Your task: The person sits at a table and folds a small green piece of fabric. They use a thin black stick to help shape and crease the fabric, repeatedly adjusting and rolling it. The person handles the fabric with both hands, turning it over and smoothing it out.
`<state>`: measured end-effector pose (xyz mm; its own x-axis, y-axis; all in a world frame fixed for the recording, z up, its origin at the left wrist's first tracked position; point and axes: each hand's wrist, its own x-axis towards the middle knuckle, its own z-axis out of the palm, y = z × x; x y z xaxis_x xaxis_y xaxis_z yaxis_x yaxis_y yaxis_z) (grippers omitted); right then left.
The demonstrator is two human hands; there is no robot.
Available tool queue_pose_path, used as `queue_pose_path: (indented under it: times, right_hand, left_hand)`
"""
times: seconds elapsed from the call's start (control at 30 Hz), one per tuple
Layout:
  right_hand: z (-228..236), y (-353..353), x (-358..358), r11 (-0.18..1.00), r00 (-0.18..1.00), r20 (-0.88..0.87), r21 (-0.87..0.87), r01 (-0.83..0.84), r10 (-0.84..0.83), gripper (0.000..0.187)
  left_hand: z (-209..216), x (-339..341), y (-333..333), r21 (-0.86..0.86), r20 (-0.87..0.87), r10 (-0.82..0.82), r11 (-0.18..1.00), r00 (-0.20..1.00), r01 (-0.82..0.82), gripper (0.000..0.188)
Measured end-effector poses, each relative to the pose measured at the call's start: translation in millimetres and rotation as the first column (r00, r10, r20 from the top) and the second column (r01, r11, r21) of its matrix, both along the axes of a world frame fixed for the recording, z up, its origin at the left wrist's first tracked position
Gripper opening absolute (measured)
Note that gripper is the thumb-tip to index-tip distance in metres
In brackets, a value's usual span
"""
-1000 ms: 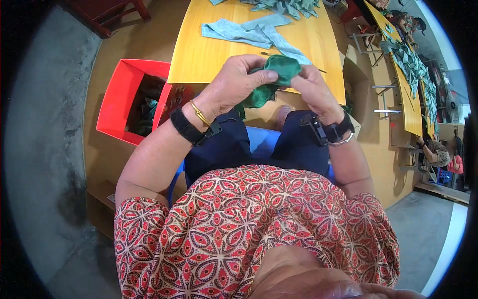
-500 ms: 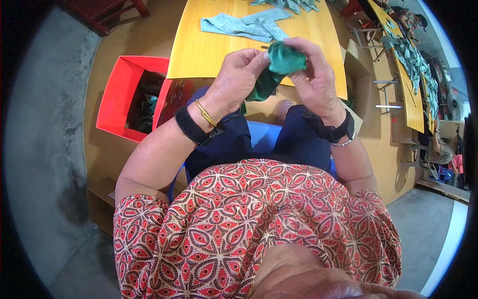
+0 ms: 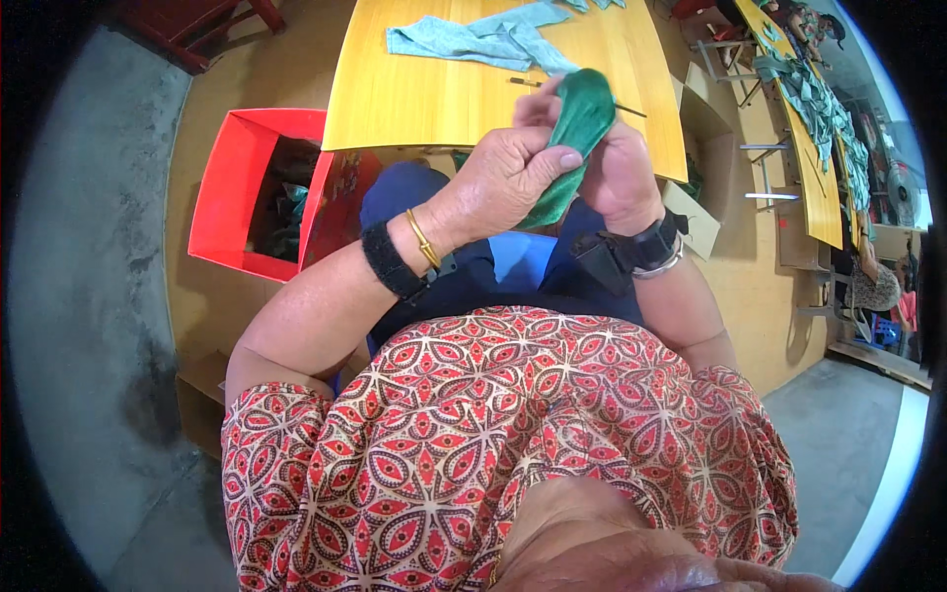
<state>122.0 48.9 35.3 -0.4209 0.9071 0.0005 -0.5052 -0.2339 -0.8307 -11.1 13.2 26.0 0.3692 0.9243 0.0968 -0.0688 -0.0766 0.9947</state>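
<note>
A dark green, velvety sock-like piece of fabric (image 3: pixel 580 120) is held up between my hands over the near edge of the table (image 3: pixel 414 109), its rounded end pointing away from me. My left hand (image 3: pixel 508 178) is closed on it, the thumb pressed flat along its face. Behind it and to its right is my right hand (image 3: pixel 619 178), palm against the fabric. That hand's fingers are partly hidden by the fabric and blurred, so their grip cannot be made out. Pale blue-green fabric pieces (image 3: pixel 459 39) lie flat on the table beyond.
On the floor to the left stands an open red box (image 3: pixel 222 187) with dark fabric inside. A cardboard box (image 3: pixel 705 128) is at the table's right. A dark pen-like stick (image 3: pixel 523 82) lies on the table. Farther right, people sit along a long table (image 3: pixel 814 187) heaped with pale fabric.
The green piece has gone from bunched up to stretched out, its rounded end now smooth. My left thumb has shifted onto its face, and my right hand has turned and slipped behind it.
</note>
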Motion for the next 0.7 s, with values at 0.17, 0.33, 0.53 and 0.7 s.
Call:
queue_pose_path:
  times: [0.17,0.33,0.53,0.7]
  right_hand:
    - [-14,6,12,0.871,0.916,0.394,0.474,-0.131,-0.077,0.033]
    - [-27,-2,8,0.801,0.879,0.431,0.589,-0.103,-0.204,0.032]
    - [-7,7,9,0.349,0.636,0.314,0.934,-0.074,-0.705,0.024]
    - [-13,18,15,0.245,0.608,0.299,0.954,-0.173,-0.736,0.026]
  left_hand:
    - [-8,-12,9,0.065,-0.033,0.009,0.998,0.999,-0.007,0.024]
    - [6,-2,-5,-0.015,0.12,0.197,0.98,0.973,-0.197,0.022]
    - [10,-9,-4,0.4,-0.227,0.309,0.894,0.924,-0.201,0.019]
    - [9,-7,-7,0.674,-0.406,0.239,0.731,0.882,0.112,0.017]
